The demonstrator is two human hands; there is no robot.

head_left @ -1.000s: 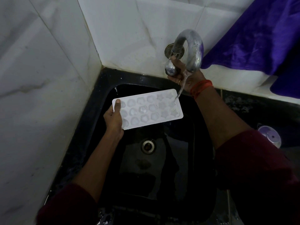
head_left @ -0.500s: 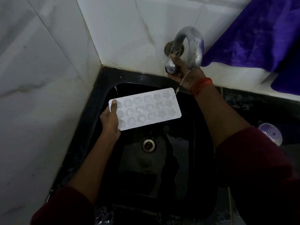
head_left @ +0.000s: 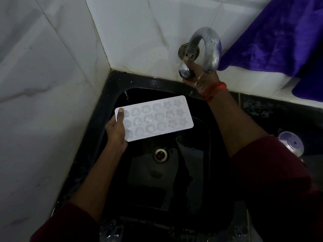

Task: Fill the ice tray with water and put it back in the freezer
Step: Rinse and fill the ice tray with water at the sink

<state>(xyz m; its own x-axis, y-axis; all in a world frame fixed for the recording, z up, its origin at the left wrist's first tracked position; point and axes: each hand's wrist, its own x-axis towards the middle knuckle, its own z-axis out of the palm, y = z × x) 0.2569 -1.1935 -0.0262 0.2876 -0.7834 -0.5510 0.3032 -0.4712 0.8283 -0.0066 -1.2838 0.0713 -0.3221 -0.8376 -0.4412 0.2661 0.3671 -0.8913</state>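
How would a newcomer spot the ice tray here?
Start at the black sink in the tiled corner. Over its basin, the left hand holds a flat white rectangle: the ice tray. It alone is white, dimpled with star and round moulds.

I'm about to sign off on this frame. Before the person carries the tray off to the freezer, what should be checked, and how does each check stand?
1. Grip: the left hand holds the ice tray by its left end, thumb on top: ok.
2. The ice tray is over the sink: ok.
3. The right hand holds the tap handle: ok.
4. Water shut off: not ok; a thin trickle falls below the spout.
5. Every cell full: cannot tell; some glint wet.
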